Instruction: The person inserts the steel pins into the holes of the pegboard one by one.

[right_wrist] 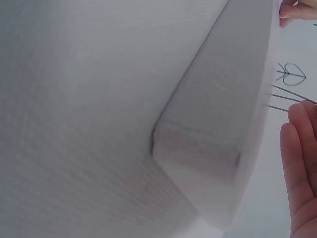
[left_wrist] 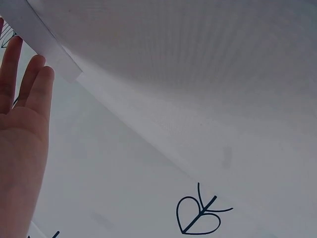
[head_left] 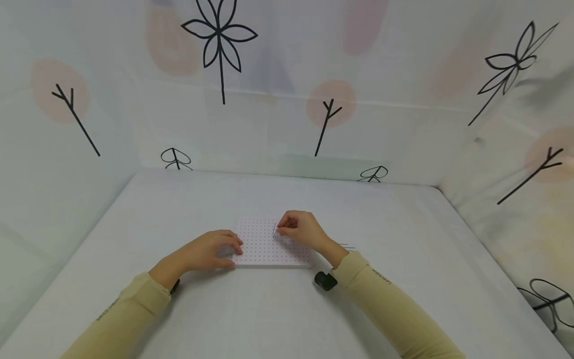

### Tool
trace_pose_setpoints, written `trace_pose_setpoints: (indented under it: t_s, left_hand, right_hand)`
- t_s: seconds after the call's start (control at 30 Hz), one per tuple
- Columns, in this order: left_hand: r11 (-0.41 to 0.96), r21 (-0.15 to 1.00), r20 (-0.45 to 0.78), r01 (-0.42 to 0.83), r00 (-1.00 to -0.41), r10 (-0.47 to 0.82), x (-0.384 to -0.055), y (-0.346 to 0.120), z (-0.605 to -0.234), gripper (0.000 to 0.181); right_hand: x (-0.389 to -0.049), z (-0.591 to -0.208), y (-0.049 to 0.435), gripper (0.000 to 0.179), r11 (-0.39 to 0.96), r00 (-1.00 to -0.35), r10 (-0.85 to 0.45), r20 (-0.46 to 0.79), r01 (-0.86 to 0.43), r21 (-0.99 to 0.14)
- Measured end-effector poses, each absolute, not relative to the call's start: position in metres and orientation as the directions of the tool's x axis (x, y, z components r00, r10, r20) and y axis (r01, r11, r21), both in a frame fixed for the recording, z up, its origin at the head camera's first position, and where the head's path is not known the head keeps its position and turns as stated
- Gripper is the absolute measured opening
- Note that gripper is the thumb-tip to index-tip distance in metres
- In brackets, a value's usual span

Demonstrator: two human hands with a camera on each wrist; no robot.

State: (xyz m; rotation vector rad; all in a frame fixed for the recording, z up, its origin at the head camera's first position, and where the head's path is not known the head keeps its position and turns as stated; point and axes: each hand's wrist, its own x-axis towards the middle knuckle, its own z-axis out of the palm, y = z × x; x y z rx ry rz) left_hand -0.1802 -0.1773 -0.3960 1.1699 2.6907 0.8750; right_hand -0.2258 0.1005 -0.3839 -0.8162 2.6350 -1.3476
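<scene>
A white board (head_left: 260,249) with rows of small holes lies flat on the table. My left hand (head_left: 217,250) steadies its left side, fingertips at the edge and thumb by the near corner; in the left wrist view the fingers (left_wrist: 37,84) reach nearly straight to the board's side. Over the board's far right part, my right hand (head_left: 301,229) pinches a thin dark stick between thumb and fingertips. Near those fingertips a thin stick (head_left: 274,229) stands in the board. The right wrist view shows several thin sticks (right_wrist: 285,97) between the board face and the fingers.
Several more thin sticks (head_left: 347,247) lie on the white table (head_left: 251,314) right of the board, partly behind the right wrist. A black wrist camera (head_left: 325,281) hangs below the right sleeve. White cloth walls (head_left: 269,129) with drawn plants enclose the table.
</scene>
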Motion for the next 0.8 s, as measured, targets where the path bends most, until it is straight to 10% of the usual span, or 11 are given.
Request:
trace_pose_setpoints:
  t_s: [0.8]
  left_hand:
    - [0.565, 0.544, 0.106, 0.620, -0.719, 0.687, -0.1814, -0.1770, -0.3954, 0.020]
  right_hand:
    - [-0.2220, -0.3805, 0.0916, 0.004, 0.617, -0.919, -0.390, 0.059, -0.308, -0.724]
